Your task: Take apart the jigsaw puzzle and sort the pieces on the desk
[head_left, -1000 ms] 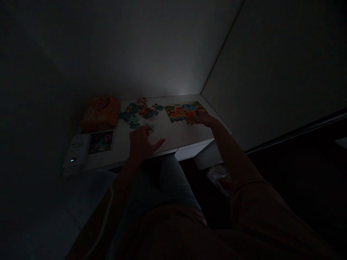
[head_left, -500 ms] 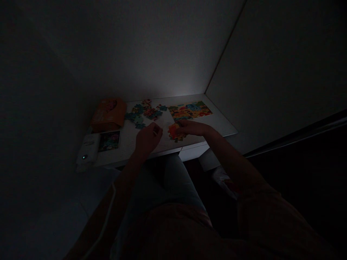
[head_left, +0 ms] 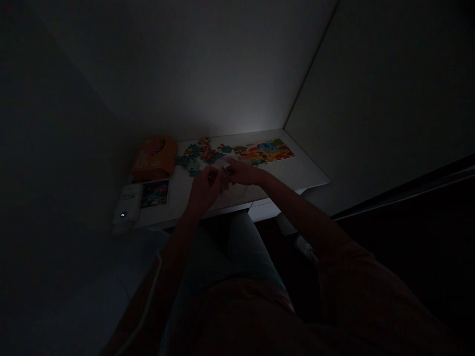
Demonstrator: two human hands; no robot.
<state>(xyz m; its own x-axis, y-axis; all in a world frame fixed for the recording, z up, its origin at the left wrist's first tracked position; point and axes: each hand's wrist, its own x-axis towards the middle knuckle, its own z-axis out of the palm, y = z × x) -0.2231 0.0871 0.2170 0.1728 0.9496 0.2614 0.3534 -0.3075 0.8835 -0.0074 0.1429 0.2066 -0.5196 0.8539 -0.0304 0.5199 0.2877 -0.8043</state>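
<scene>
My left hand and my right hand meet above the front of the white table. Both are closed, with fingertips pinched round puzzle pieces between them. Dim light and blur hide how many pieces there are and which faces show. Just behind my hands lie loose jigsaw pieces, teal and green at the left, with red ones beside them. To the right is a colourful picture sheet with a blue elephant on it.
An orange box stands at the table's left end. In front of it are a dark picture card and a white device with a small lit display. Walls rise behind and to the right. My legs are below the table's front edge.
My right hand has moved left to meet my left hand. The orange cluster of pieces under it has left the table spot. The view has shifted slightly.
</scene>
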